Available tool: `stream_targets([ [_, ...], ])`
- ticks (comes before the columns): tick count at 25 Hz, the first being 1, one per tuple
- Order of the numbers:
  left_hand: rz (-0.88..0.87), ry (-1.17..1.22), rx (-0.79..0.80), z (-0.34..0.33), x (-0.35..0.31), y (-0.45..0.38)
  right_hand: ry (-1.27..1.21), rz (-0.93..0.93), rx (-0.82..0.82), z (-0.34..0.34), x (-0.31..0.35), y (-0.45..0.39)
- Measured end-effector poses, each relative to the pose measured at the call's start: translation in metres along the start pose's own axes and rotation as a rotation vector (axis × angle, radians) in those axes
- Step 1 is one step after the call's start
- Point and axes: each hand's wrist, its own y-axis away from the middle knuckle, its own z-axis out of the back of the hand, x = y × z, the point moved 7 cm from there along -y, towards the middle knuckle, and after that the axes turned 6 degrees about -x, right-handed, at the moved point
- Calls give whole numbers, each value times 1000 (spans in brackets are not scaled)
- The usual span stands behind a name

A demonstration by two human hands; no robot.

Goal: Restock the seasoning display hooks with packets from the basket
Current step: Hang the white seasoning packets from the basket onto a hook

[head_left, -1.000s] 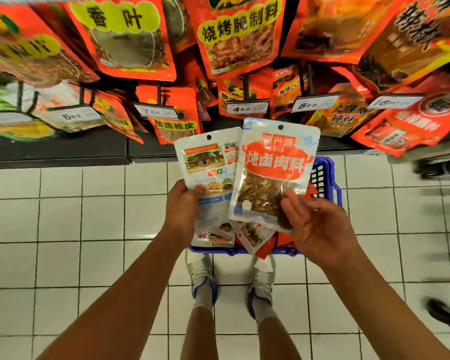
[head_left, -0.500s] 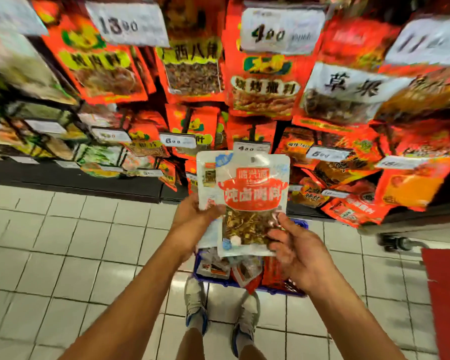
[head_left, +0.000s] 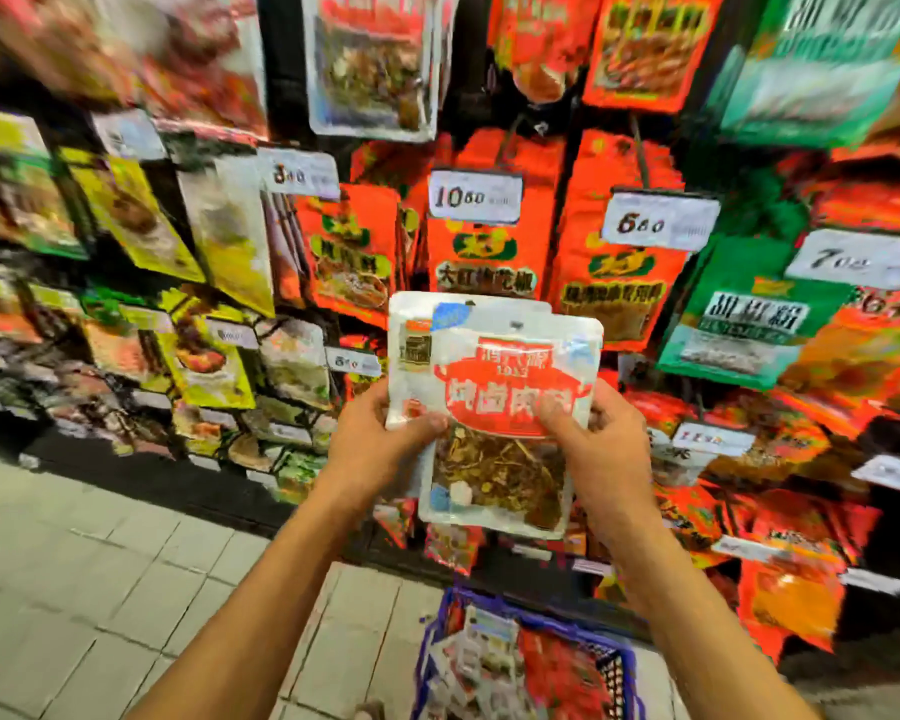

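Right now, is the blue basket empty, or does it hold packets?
Not empty. The blue basket on the floor, partly cut off by the frame's bottom edge, shows white and red packets piled inside. How full it is cannot be told.

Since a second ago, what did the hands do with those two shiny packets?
They slid the two packets together: the clear packet with the red label now covers most of the white packet behind it, and both were lifted towards the hanging display. The left hand and right hand still grip them. The blue plastic basket stays on the floor.
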Motion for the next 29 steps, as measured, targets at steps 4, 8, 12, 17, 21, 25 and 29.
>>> stream_targets([
  [4,-107,100,-34,56,-66,-39,-81,66,-6,-52,73,-33],
  [8,-202,169,-73,119,-127,-89,-143,214,-80,-99,146,-66],
  [12,-292,159,-141,173,-172,-134,-132,369,-242,-126,207,-114],
  [17,-333,177,-150,217,-192,-166,9,400,-337,-160,227,-158],
  [21,-373,206,-98,220,-203,-181,25,374,-281,-206,233,-173],
  [25,-401,215,-91,214,-207,-189,17,371,-321,-220,240,-181],
  [29,-427,218,-94,209,-210,-193,-10,354,-354,-218,235,-183],
])
